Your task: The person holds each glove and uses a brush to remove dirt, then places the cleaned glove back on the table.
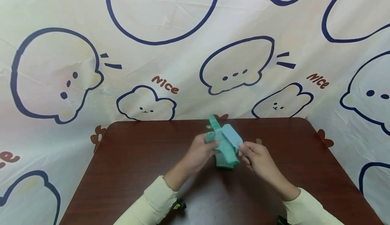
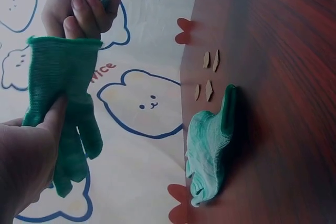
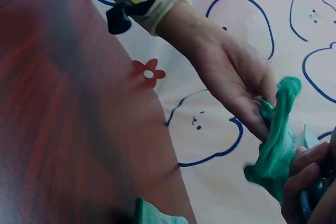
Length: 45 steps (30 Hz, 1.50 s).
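Observation:
My left hand [image 1: 199, 152] pinches a green knitted glove [image 1: 223, 145] above the table, thumb across its front. In the left wrist view the glove hangs with its cuff up and its fingers down. My right hand [image 1: 259, 159] grips a flat light-blue piece with cut corners [image 1: 232, 135] beside the glove. A dark teal part [image 3: 311, 198] shows within that hand's curled fingers; the object's kind is unclear. Below lies a second green glove [image 2: 207, 148] on the table, mostly hidden in the head view.
Several small brown flakes [image 2: 209, 90] lie near the second glove on the dark wooden table [image 1: 137, 171]. Behind the table hangs a pale cloth [image 1: 182, 62] with cartoon prints. A black strap device [image 3: 128, 13] sits at the left sleeve.

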{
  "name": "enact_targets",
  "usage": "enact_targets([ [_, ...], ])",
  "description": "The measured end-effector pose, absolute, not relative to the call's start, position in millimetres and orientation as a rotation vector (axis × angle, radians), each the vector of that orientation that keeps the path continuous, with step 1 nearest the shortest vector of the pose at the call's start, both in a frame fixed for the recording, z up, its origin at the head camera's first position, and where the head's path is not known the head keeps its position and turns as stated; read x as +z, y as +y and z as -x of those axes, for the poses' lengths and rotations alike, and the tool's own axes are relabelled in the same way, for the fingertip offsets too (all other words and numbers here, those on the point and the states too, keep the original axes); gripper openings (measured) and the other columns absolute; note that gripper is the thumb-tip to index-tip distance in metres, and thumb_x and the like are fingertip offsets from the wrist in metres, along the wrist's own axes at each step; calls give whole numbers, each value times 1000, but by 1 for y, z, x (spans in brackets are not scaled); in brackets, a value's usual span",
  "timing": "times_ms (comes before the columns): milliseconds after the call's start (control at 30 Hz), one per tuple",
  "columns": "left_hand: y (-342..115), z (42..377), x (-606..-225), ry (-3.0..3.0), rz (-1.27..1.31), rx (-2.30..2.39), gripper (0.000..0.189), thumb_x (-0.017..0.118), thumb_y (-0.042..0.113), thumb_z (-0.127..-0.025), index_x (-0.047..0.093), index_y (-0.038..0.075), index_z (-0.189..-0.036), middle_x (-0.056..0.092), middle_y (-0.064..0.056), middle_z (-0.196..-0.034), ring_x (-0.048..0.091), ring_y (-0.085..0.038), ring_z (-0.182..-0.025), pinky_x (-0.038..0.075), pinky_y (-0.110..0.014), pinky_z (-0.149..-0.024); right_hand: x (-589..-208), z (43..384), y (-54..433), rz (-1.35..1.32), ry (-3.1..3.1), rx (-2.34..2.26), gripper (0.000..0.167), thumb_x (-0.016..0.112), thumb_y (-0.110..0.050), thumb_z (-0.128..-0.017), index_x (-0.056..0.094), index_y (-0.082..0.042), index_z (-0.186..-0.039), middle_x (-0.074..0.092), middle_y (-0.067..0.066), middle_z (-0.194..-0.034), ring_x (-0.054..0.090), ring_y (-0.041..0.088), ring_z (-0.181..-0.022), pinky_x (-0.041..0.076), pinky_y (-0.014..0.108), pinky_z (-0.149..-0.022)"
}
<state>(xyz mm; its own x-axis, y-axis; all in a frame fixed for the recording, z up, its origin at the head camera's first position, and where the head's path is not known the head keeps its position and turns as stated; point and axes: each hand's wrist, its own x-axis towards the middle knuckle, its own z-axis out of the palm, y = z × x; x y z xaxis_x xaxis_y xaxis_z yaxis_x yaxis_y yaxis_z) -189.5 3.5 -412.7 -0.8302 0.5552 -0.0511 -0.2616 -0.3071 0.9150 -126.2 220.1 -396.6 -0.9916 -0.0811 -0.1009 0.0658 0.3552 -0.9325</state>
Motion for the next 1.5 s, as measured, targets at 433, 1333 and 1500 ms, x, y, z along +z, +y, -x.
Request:
enact_targets([
  [433, -13, 199, -407, 1418, -280, 2285, 46, 48, 3, -106, 43, 5, -151, 50, -13, -153, 55, -26, -134, 44, -46, -116, -401, 145, 264, -101, 2537, -1867, 51, 41, -44, -110, 54, 2, -92, 43, -1, -65, 40, 8, -52, 37, 31, -42],
  [1333, -3, 198, -399, 1409, -380, 2199, 53, 45, -1, -107, 31, -2, -158, 34, -15, -164, 34, -31, -150, 36, -49, -119, -382, 141, 218, 21, 2475, -1765, 50, 49, -49, -106, 59, -1, -93, 42, 4, -64, 31, 12, -47, 26, 23, -37],
  [1500, -3, 196, -401, 1402, -355, 2220, 54, 46, -2, -106, 29, -6, -157, 35, -18, -161, 39, -27, -143, 39, -48, -118, -383, 142, 225, 19, 2463, -1784, 51, 47, -48, -107, 57, 0, -95, 44, 4, -65, 35, 12, -47, 30, 25, -37],
])
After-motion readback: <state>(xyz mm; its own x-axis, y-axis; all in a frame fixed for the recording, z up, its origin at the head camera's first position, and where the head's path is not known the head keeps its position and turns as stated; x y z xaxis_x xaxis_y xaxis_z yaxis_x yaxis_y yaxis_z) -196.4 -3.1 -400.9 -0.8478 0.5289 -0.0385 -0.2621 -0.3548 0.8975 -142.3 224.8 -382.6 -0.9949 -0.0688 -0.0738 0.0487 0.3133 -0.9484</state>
